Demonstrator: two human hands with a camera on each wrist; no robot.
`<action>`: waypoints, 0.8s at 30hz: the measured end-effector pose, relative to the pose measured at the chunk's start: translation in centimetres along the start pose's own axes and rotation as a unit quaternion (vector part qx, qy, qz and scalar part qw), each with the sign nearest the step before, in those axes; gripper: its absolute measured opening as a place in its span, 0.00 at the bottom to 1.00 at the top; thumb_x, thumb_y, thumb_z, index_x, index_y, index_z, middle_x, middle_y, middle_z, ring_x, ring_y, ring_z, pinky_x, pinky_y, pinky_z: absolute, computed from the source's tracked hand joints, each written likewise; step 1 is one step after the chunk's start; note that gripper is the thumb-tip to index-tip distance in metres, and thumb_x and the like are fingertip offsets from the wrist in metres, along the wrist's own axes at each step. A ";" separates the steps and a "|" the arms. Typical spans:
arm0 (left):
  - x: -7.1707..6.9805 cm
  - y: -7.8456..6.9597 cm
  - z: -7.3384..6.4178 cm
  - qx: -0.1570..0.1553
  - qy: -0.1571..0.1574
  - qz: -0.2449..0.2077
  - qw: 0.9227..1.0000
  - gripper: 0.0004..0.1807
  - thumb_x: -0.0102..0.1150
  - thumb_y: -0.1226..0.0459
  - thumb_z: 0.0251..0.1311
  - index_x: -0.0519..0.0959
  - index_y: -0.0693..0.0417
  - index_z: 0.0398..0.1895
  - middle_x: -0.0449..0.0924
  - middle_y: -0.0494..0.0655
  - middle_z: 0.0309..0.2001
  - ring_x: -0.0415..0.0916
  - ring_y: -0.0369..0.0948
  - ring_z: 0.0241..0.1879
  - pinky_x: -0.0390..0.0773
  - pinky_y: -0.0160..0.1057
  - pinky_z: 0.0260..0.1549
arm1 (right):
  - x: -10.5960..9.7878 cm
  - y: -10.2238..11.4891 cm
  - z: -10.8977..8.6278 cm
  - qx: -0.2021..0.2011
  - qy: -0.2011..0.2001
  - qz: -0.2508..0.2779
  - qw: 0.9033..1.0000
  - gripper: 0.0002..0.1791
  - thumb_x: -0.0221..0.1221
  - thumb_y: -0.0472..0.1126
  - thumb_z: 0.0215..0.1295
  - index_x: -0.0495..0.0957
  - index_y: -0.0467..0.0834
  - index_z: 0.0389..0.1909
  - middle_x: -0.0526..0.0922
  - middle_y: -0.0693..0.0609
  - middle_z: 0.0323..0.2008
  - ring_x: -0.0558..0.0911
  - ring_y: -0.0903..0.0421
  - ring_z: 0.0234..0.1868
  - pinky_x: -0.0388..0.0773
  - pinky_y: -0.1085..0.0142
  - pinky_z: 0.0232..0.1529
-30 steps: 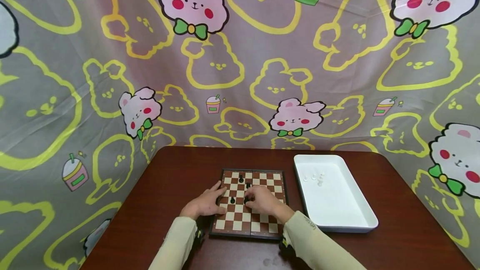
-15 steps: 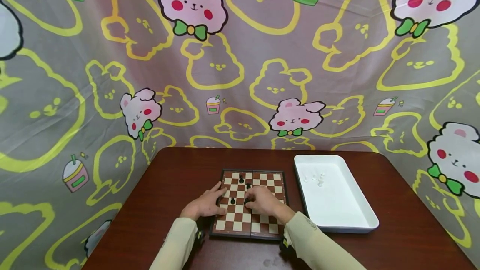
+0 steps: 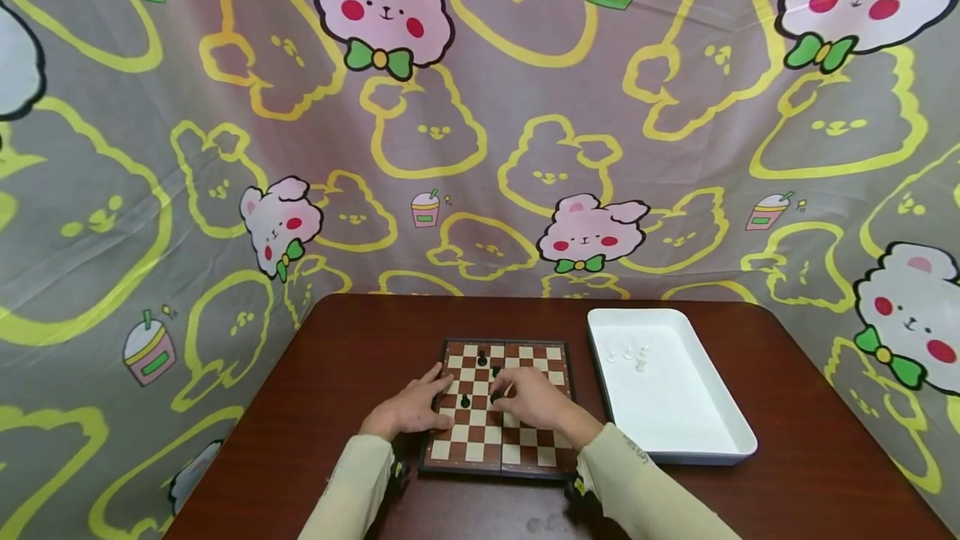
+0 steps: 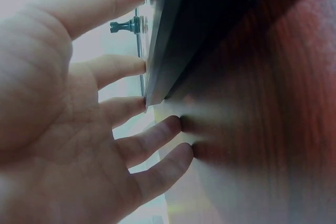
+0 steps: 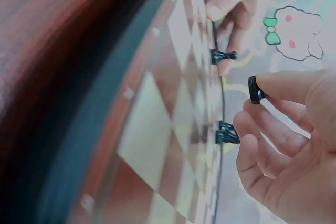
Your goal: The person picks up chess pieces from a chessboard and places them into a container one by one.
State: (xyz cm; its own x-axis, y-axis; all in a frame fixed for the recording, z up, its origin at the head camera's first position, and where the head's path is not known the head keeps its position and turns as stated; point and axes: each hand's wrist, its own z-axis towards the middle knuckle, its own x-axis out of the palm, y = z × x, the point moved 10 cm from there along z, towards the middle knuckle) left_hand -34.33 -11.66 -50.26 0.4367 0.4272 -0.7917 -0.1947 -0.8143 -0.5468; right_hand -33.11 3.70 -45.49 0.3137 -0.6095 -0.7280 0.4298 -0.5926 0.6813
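A chessboard [image 3: 471, 432] lies on the table with black chess pieces on its far and left parts. My left hand [image 3: 411, 408] rests at its left edge with fingers spread; in the left wrist view some fingertips touch the board's side and others the table. My right hand [image 3: 534, 398] pinches a black chess piece [image 5: 254, 90] between thumb and fingers, held just off the board; its top is hidden by the fingers. A black pawn [image 3: 465, 401] stands left of that hand, another black piece [image 3: 482, 358] farther back, and one [image 3: 496, 371] just behind the fingers.
A white tray [image 3: 682, 423] stands right of the board, with several small white chess pieces [image 3: 640, 365] toward its far left. Patterned cloth [image 3: 480, 132] hangs behind and beside the brown table [image 3: 360, 332].
My right hand has risen slightly and shifted a little to the right, lifting the black piece from the board. My left hand stays in place.
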 end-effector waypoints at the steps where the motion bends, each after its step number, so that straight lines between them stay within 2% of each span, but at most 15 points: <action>1: 0.0 0.0 0.0 0.000 0.000 0.000 1.000 0.41 0.66 0.54 0.55 0.60 0.49 0.72 0.41 0.51 0.75 0.43 0.64 0.69 0.56 0.65 0.57 | -0.2 0.1 -0.1 -0.002 -0.001 -0.001 1.000 0.06 0.62 0.40 0.62 0.81 0.45 0.39 0.79 0.59 0.33 0.77 0.62 0.31 0.73 0.65 0.30; 8: 0.1 0.1 0.2 0.000 0.001 -0.004 1.000 0.41 0.66 0.55 0.55 0.60 0.49 0.72 0.41 0.51 0.75 0.43 0.64 0.69 0.56 0.64 0.58 | -2.5 -0.1 -0.6 -0.015 -0.034 -0.006 0.999 0.07 0.61 0.39 0.63 0.81 0.43 0.41 0.79 0.57 0.33 0.77 0.60 0.31 0.73 0.64 0.30; 14: 0.0 -0.1 0.1 0.005 -0.001 -0.008 1.000 0.41 0.67 0.55 0.54 0.61 0.50 0.71 0.41 0.52 0.74 0.43 0.65 0.68 0.56 0.64 0.58 | -4.9 -1.3 -1.3 0.018 -0.062 0.022 0.998 0.10 0.59 0.41 0.65 0.79 0.42 0.44 0.79 0.50 0.41 0.77 0.58 0.35 0.74 0.63 0.29; 18: -0.1 -0.1 0.1 0.006 -0.001 -0.009 1.000 0.41 0.67 0.55 0.54 0.61 0.50 0.71 0.41 0.53 0.74 0.43 0.65 0.68 0.56 0.65 0.58 | -6.9 -2.0 -1.7 0.028 -0.092 0.038 0.995 0.07 0.60 0.41 0.65 0.79 0.46 0.42 0.79 0.51 0.39 0.77 0.57 0.34 0.74 0.63 0.28; 24: -0.1 -0.1 0.0 0.003 0.002 -0.015 1.000 0.41 0.66 0.55 0.55 0.60 0.50 0.72 0.41 0.52 0.75 0.42 0.65 0.69 0.55 0.65 0.57 | -9.8 -3.1 -2.2 0.040 -0.115 0.045 0.992 0.06 0.60 0.40 0.64 0.80 0.43 0.39 0.80 0.53 0.37 0.78 0.54 0.34 0.73 0.61 0.29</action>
State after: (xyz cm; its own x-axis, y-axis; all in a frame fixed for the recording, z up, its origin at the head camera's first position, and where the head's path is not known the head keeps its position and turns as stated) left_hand -34.35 -11.60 -50.17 0.4459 0.4505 -0.7735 -0.1871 -0.7981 -0.5727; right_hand -35.68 12.67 -40.62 0.1421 -0.7600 -0.6342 0.3373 -0.5652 0.7529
